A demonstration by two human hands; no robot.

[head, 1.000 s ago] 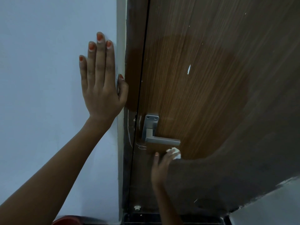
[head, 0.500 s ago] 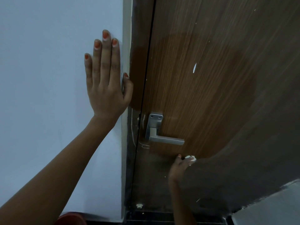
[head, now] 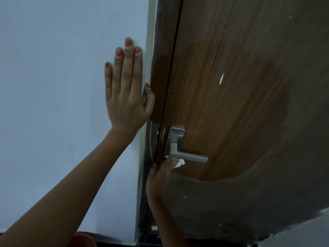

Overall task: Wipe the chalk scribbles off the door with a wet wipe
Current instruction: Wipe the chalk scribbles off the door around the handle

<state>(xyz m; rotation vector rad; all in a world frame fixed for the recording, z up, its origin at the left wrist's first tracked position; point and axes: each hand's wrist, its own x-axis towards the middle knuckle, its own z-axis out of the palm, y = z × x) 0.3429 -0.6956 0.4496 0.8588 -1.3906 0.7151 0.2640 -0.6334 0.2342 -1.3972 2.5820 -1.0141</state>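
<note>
Brown wooden door [head: 240, 104] at right, pale wall [head: 53, 86] at left. Left hand [head: 126, 97] lies flat on the wall, fingers straight, by the door's left edge. Right hand [head: 160, 177], just under the metal handle [head: 187, 155], grips a bunched wet wipe [head: 180, 163] against the door.

Wooden door [head: 240, 41] (darker patch); steel handle [head: 187, 156]
</note>
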